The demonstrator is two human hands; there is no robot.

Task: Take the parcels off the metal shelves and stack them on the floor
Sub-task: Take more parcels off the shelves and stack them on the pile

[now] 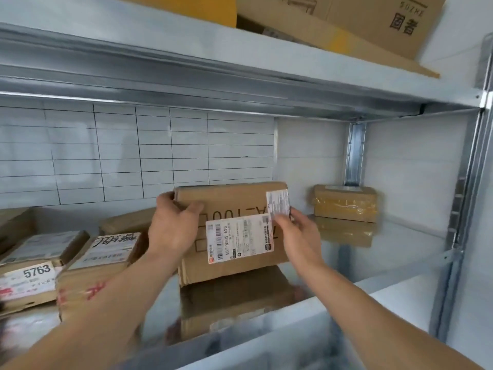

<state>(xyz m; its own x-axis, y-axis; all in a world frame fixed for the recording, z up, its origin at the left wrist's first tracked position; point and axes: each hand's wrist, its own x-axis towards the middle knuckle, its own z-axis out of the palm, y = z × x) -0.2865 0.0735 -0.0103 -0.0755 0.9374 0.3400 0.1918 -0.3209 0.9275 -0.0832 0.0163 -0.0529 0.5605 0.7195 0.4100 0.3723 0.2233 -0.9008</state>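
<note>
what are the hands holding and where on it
Both hold one cardboard box, tilted up off the shelf: the left hand grips its upper left corner, the right hand its right edge beside the labels.

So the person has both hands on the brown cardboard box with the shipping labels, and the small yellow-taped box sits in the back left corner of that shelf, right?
Not quite. Both the left hand and the right hand are on the labelled cardboard box, but the small yellow-taped box sits in the back right corner of the shelf, beside the metal upright. The head view shows this.
</note>
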